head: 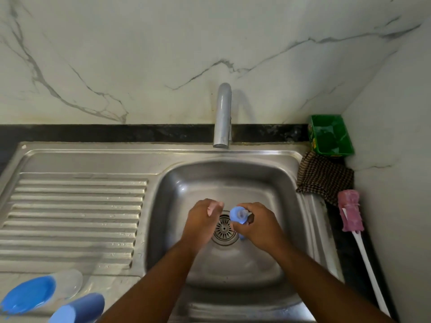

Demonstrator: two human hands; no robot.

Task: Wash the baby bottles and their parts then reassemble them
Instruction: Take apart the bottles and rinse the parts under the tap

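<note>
Over the drain in the middle of the sink [163,194], the right hand [256,226] pinches the blue bottle ring [238,214] with its open face turned toward the left hand [200,220], whose loosely curled, empty fingers [213,207] sit just beside it.

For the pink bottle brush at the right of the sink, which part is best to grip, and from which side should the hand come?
Grip the bottle brush by its long white handle, a little below the pink head. The handle is slim, bare, and lies flat on the dark counter, pointing toward the person. The right hand would probably come best from above and from the sink side, since the wall is close on the other side.
</note>
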